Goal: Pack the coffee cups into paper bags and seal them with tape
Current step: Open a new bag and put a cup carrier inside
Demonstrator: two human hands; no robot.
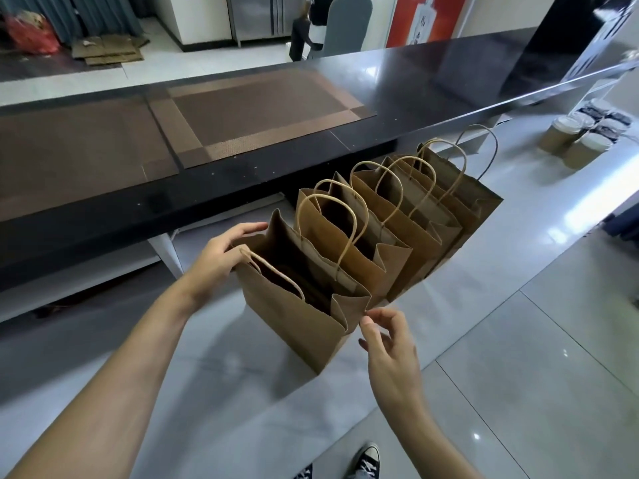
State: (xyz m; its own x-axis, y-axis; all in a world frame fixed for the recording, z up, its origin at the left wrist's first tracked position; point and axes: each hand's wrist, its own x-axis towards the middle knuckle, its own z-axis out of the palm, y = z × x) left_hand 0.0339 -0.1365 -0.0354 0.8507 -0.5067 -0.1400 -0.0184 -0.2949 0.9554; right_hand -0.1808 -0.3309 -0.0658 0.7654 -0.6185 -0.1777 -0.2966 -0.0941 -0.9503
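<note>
The nearest paper bag (pixel 294 316) stands open on the pale floor (pixel 518 340), at the front of a row of four more open bags (pixel 397 229) that runs back and to the right along the foot of a dark counter (pixel 242 174). The left hand (pixel 221 257) grips this bag's far left upper corner, fingers curled over the rim beside the rope handle (pixel 273 271). The right hand (pixel 387 340) sits at the bag's near right corner, fingers loosely spread, thumb and forefinger just at the edge of the fold; whether they pinch the paper I cannot tell. The bag lies between the two hands. A cluster of lidded coffee cups (pixel 574 140) stands on the floor well apart, beyond the row's far end. Woven mats (pixel 262 115) lie on the counter.
</note>
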